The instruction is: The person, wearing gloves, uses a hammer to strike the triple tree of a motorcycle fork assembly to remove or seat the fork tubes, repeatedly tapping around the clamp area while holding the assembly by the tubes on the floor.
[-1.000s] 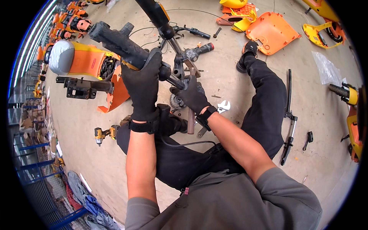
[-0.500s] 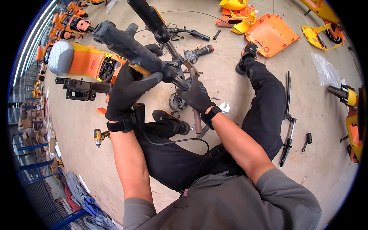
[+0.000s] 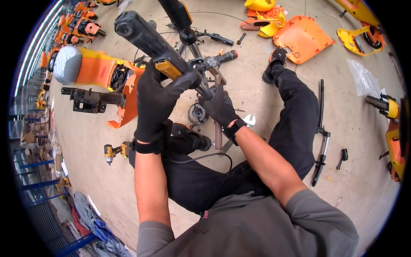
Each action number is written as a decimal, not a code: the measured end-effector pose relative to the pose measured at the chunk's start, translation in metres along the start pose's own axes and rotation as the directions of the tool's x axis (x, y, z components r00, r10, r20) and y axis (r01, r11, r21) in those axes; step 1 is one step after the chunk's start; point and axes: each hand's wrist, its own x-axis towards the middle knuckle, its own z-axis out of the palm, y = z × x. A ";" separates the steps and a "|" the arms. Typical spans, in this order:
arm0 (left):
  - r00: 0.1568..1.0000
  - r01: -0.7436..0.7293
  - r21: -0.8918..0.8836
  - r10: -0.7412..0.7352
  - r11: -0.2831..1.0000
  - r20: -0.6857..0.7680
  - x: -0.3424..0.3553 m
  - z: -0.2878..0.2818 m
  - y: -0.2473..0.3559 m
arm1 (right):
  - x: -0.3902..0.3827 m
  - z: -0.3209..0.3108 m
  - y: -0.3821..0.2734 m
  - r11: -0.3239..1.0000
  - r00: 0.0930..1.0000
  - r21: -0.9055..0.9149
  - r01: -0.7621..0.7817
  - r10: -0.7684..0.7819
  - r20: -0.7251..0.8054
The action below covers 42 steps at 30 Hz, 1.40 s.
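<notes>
A suspension fork with two black legs is held up in front of me. My left hand (image 3: 158, 98), in a black glove, wraps round the near black fork leg (image 3: 147, 38) just below its orange reflector (image 3: 168, 70). The second fork leg (image 3: 177, 19) extends away at the top. My right hand (image 3: 219, 105), also gloved, is closed round the bare metal tube at the lower end of the near leg. A rusty brown steerer tube (image 3: 218, 137) passes behind that hand. A dark round metal part (image 3: 198, 114) lies on the floor below the fork.
On the floor lie an open-jawed wrench (image 3: 249, 120), a yellow-black impact driver (image 3: 112, 152) and a black-silver rod (image 3: 322, 150). Orange panels (image 3: 306, 38) lie at the far right. An orange-yellow scooter body (image 3: 95, 66) stands left, and parked scooters (image 3: 83, 25) line the far left.
My left hand has moved right along with the near fork leg, which has turned so its reflector and end face show more. The right hand stays nearly in place.
</notes>
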 end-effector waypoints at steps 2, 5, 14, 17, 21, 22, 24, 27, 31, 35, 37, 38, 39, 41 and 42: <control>1.000 0.007 0.010 -0.006 1.000 -0.018 -0.002 0.003 0.005 | 0.000 0.001 0.001 1.000 1.000 -0.010 0.000 0.000 -0.013; 1.000 0.005 0.026 -0.004 1.000 -0.024 -0.002 0.006 0.010 | 0.004 0.002 0.007 0.999 1.000 -0.036 -0.006 0.005 -0.018; 1.000 0.028 0.040 -0.029 0.999 0.009 -0.004 0.005 0.009 | 0.002 -0.005 0.006 0.999 0.997 -0.037 -0.025 0.027 0.073; 1.000 -0.002 0.043 0.002 0.999 0.000 -0.004 0.003 0.010 | -0.002 -0.008 0.000 0.999 0.994 0.049 -0.021 0.015 0.108; 0.999 -0.033 0.065 0.032 0.997 0.008 -0.002 0.007 0.004 | -0.002 -0.008 0.020 0.995 0.995 0.079 0.065 -0.071 0.070; 0.999 -0.046 0.068 0.045 0.997 0.004 -0.003 0.008 0.003 | -0.002 -0.008 0.021 0.992 0.994 0.094 0.080 -0.086 0.067; 0.997 -0.072 0.075 0.073 0.995 -0.001 -0.003 0.011 0.008 | -0.004 -0.008 0.023 0.993 0.994 0.095 0.072 -0.079 0.074; 0.995 -0.103 0.146 0.102 0.984 0.015 -0.004 0.011 0.012 | -0.005 -0.010 0.026 0.990 0.995 0.119 0.070 -0.078 0.061; 0.991 -0.129 0.178 0.122 0.975 0.049 -0.003 0.010 0.018 | -0.007 -0.007 0.022 0.980 0.994 0.170 0.107 -0.111 0.014; 0.995 0.002 -0.028 0.001 1.000 0.096 0.001 0.002 0.008 | -0.009 -0.011 0.017 0.981 0.990 0.148 0.126 -0.133 0.039; 0.993 0.045 -0.123 -0.030 0.991 0.116 0.006 -0.003 0.007 | -0.007 -0.011 0.018 0.988 0.991 0.128 0.084 -0.097 0.096; 0.994 0.035 -0.158 -0.018 0.987 0.104 0.007 -0.002 0.008 | -0.006 -0.011 0.018 0.991 0.989 0.119 0.062 -0.077 0.124; 0.996 0.025 -0.194 -0.007 0.981 0.092 0.008 0.000 0.009 | -0.005 -0.011 0.019 0.990 0.989 0.122 0.068 -0.083 0.124; 0.997 0.009 -0.253 0.011 0.967 0.079 0.007 0.003 0.003 | -0.003 -0.013 0.021 0.989 0.989 0.127 0.078 -0.093 0.118; 0.994 0.049 -0.262 -0.021 0.964 0.110 0.007 0.001 0.002 | -0.001 -0.013 0.023 0.988 0.989 0.129 0.083 -0.098 0.114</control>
